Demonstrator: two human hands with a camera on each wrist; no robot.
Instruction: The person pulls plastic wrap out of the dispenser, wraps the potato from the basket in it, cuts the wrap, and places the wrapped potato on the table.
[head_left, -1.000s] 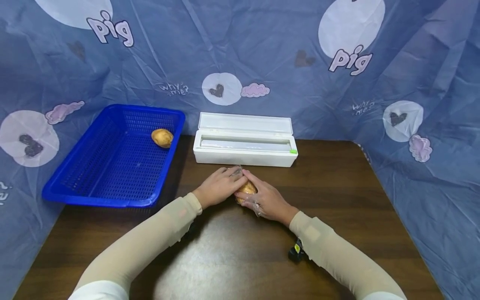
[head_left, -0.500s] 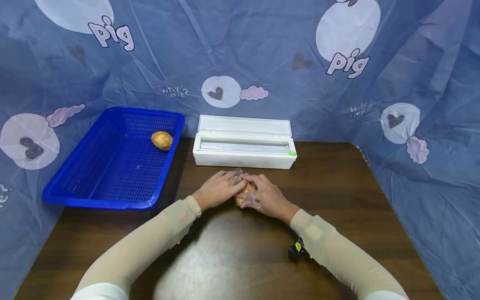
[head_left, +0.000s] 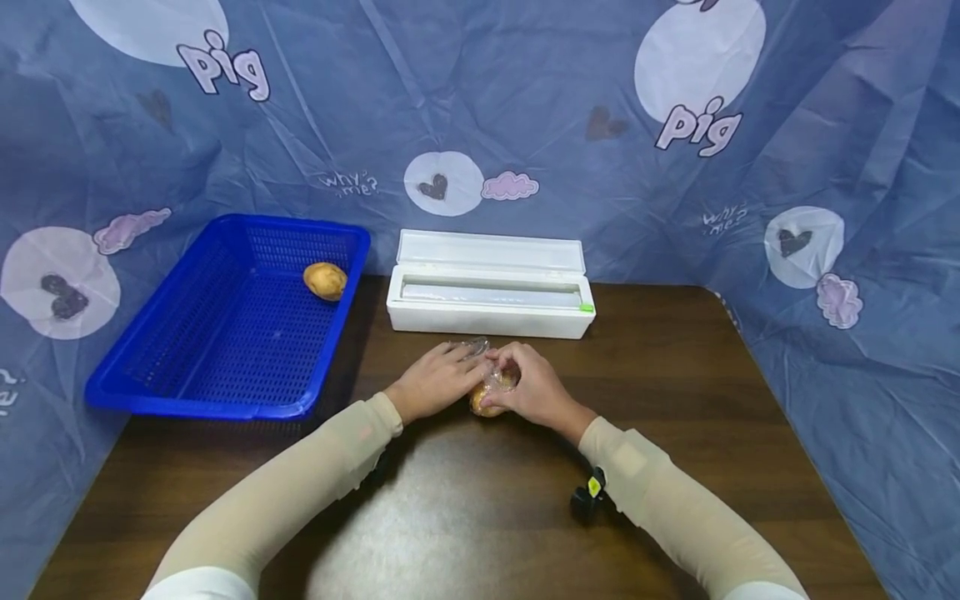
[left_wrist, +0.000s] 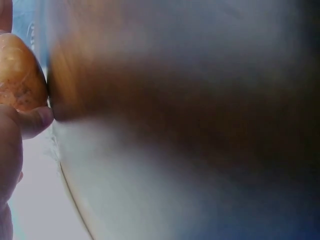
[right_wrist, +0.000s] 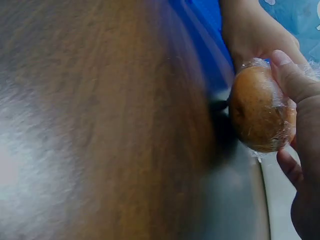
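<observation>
A potato (head_left: pixel 487 403) wrapped in cling film is between my two hands over the middle of the table. My right hand (head_left: pixel 538 387) grips its right side, the thumb (right_wrist: pixel 287 75) lying across the filmed skin in the right wrist view. From the left, my left hand (head_left: pixel 438 379) holds it, fingers reaching over its far side. A thumb (left_wrist: pixel 37 120) touches the potato (left_wrist: pixel 20 75) from below in the left wrist view. Loose film (head_left: pixel 476 343) bunches around the left fingertips. The potato's far side is hidden by the hands.
Behind the hands stands a white cling film box (head_left: pixel 491 321), lid raised, with a roll inside and a green slider at its right end. To the left, a blue plastic basket (head_left: pixel 206 407) holds another potato (head_left: pixel 326 281). A patterned blue cloth (head_left: pixel 480 100) backs the brown table (head_left: pixel 675 375).
My right fingers have shifted on the potato, index curling in and thumb dropping to its near side. Film that stuck out beside the right hand now lies against the potato. The left hand barely moves.
</observation>
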